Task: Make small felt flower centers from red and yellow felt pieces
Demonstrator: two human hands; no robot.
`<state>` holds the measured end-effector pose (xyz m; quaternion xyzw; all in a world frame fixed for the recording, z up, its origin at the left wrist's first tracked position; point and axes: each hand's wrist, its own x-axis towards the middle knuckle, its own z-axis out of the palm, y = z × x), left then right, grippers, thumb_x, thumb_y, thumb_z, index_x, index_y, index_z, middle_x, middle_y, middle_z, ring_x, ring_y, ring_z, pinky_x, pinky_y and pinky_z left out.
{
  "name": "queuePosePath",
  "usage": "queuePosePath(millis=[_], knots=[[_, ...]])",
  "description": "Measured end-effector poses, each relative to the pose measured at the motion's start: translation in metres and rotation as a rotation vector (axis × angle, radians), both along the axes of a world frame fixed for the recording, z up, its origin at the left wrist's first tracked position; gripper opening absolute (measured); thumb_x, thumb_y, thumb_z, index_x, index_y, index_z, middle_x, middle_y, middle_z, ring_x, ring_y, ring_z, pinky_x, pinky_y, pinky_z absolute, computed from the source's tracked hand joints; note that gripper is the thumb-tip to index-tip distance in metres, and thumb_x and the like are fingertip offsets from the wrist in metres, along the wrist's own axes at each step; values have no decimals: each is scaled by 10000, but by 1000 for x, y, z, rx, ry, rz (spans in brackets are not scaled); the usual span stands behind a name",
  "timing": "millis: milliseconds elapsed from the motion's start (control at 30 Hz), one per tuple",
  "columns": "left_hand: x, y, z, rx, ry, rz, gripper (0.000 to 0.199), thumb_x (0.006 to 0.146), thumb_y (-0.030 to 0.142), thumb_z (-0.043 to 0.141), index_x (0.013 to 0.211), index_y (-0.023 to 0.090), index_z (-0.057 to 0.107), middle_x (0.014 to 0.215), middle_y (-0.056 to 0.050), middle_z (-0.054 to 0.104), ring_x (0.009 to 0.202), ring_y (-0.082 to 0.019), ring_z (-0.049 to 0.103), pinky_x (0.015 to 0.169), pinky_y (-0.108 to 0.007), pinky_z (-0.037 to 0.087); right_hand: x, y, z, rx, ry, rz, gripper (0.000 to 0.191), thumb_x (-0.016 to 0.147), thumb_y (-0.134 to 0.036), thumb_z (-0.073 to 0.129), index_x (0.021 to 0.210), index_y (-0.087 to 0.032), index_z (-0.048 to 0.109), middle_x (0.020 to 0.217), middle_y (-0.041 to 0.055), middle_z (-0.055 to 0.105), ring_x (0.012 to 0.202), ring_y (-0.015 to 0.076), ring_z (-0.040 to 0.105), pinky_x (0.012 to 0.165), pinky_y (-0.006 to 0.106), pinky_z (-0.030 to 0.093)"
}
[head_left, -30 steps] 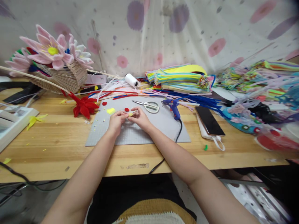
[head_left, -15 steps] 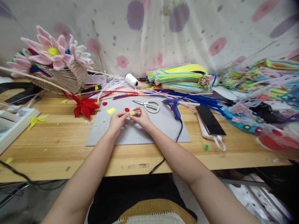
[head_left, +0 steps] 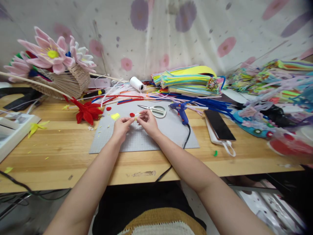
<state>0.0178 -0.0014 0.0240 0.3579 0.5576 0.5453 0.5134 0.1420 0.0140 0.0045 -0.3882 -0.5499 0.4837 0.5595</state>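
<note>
Over the grey cutting mat [head_left: 146, 143], my left hand [head_left: 121, 128] and my right hand [head_left: 148, 124] meet fingertip to fingertip. Both pinch a small yellow piece [head_left: 136, 119], mostly covered by the fingers. Thin whitish strands [head_left: 137, 115] stick out by my right fingertips; what they belong to is too small to tell. Just beyond the fingers lies a red disc [head_left: 132, 115], with a second red disc [head_left: 109, 108] farther left. A yellow scrap [head_left: 115, 116] rests left of the hands. Scissors [head_left: 158, 111] with pale handles lie behind my right hand.
A blue glue gun [head_left: 179, 111] sits on the mat's right, its cord running to the table's front edge. Right of it lies a phone [head_left: 220, 125] on a white block. A red fuzzy flower [head_left: 88, 111] lies left; pipe cleaner bundles [head_left: 188, 81] line the back.
The yellow piece, plainer between the fingertips before, is now mostly covered by them. My right fingers have curled slightly higher. The whole view has shifted a little.
</note>
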Motion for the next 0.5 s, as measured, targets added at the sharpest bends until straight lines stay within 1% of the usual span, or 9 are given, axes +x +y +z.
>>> queuePosePath(millis=[167,300,500], knots=[[3,-1,2,59,-115,-9,323,444,312,798,553,149,541,631,7,542,498,-43,374,417,-180,218,-1,0,1,-22,32,49,324,666,-291,633,909,-227,428,692,-63,573,620,90,584,604,245,481],[4,0,2,117,-205,-36,314,427,226,773,519,146,483,776,-12,583,568,-58,453,418,-173,219,-4,1,0,-35,7,112,411,610,-260,677,927,-234,417,737,-57,596,655,93,585,656,257,476],[2,1,0,106,-233,-81,292,458,197,763,523,135,485,857,-29,602,580,-51,461,414,-171,198,-4,1,-2,-49,-4,80,416,611,-269,675,929,-227,410,673,-78,580,604,87,562,630,249,455]])
